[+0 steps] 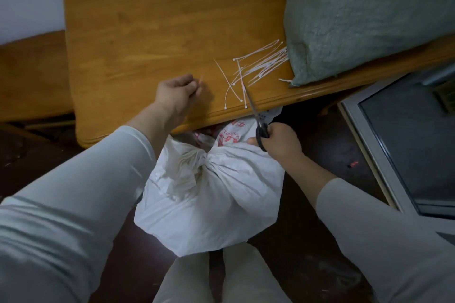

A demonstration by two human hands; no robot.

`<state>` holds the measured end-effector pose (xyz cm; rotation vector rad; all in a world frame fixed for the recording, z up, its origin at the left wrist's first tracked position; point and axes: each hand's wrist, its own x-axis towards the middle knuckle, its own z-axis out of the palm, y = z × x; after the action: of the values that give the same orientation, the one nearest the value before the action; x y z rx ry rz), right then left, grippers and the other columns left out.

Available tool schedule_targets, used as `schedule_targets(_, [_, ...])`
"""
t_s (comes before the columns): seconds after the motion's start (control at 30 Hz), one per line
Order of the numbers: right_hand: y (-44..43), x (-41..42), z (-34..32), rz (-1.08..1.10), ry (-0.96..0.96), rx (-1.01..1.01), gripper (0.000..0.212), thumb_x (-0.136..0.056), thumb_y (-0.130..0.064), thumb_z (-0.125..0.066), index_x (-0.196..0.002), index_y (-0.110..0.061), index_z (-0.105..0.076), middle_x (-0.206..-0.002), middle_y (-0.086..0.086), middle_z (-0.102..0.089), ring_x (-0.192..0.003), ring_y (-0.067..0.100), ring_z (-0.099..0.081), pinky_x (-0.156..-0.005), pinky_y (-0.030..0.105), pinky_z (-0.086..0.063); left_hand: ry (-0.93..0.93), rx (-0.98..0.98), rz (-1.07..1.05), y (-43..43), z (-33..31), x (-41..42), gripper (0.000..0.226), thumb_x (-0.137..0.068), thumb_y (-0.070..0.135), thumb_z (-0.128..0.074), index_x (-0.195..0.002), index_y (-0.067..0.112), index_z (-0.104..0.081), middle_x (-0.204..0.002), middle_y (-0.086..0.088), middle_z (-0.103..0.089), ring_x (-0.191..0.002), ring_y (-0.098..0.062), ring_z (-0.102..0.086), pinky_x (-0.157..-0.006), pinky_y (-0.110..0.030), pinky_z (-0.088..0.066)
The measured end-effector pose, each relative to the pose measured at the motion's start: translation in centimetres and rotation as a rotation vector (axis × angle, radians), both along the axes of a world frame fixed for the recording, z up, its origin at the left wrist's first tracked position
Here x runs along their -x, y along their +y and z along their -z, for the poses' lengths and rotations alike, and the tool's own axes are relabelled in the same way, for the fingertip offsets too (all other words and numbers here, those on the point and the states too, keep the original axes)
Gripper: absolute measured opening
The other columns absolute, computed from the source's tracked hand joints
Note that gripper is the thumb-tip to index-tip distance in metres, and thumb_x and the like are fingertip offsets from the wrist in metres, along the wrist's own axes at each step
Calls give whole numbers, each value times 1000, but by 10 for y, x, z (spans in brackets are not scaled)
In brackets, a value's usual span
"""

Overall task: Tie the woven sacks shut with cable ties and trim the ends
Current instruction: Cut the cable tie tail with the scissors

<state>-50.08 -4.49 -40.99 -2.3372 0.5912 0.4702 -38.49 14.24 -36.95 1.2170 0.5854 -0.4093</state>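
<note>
Below the near edge of the wooden table [147, 32], a white woven sack with red print [221, 194] stands on the dark floor, its neck bunched. Right hand [278, 142] has its grip closed on black-handled scissors [258, 120], blades pointing at loose white cable ties [256, 66] beside a green sack [369, 15]. Left hand [177, 92] rests on the table, fingers pinching a thin trimmed tie end [201, 79].

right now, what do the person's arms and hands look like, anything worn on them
Both arms wear long, smooth, pale grey-green sleeves that end partway down the forearm. The left hand and right hand are bare: no gloves, rings, watch or markings visible.
</note>
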Motion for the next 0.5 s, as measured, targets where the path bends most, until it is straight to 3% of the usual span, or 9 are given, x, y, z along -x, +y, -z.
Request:
schedule_targets(0.1, [-5, -17, -1, 49, -47, 10, 49, -76, -36, -76, -51, -20, -38, -54, -2, -39, -57, 17, -45, -58, 30, -36, 4, -54, 126, 4, -2, 0, 41, -93, -3, -50, -133, -1, -41, -106, -16, -58, -89, -23, -61, -57, -22, -58])
schedule_targets(0.13, [-6, -25, -1, 54, -55, 26, 47, -77, -34, -76, -51, -19, -39, -54, -1, -41, -59, 20, -49, -58, 30, -37, 9, -120, 179, 6, -1, 2, 33, -93, 0, -51, -126, 1, -48, -108, -16, -58, -84, -21, -61, -52, -21, -56])
schedule_targets(0.2, [-4, -42, -3, 34, -47, 53, 41, -79, -32, -75, -54, -17, -45, -59, 1, -49, -71, 27, -59, -60, 31, -43, 1, -312, 268, 10, 2, 10, 7, -93, 4, -53, -93, 5, -60, -100, -15, -60, -71, -17, -58, -45, -18, -51])
schedule_targets(0.3, [5, -69, -15, -55, 4, 68, 40, -70, -40, -80, -62, -12, -53, -63, 1, -52, -74, 26, -59, -61, 31, -43, -90, -559, 410, 18, 16, 17, 28, -92, 10, -57, -65, 14, -53, -77, -7, -57, -65, -13, -49, -59, -22, -46])
schedule_targets(0.4, [15, -94, -30, -124, 52, 149, 43, -66, -42, -82, -67, -10, -54, -59, 0, -47, -70, 25, -56, -59, 30, -41, -112, -624, 537, 21, 20, 20, 28, -89, 18, -63, -63, 18, -52, -67, 1, -53, -66, -12, -48, -60, -17, -40])
schedule_targets(0.5, [29, -117, -38, -165, 48, 178, 44, -64, -43, -83, -73, -9, -56, -67, 3, -54, -72, 26, -57, -58, 29, -41, -105, -602, 581, 19, 20, 19, 17, -86, 19, -66, -71, 17, -58, -68, 2, -54, -71, -14, -49, -62, -19, -40])
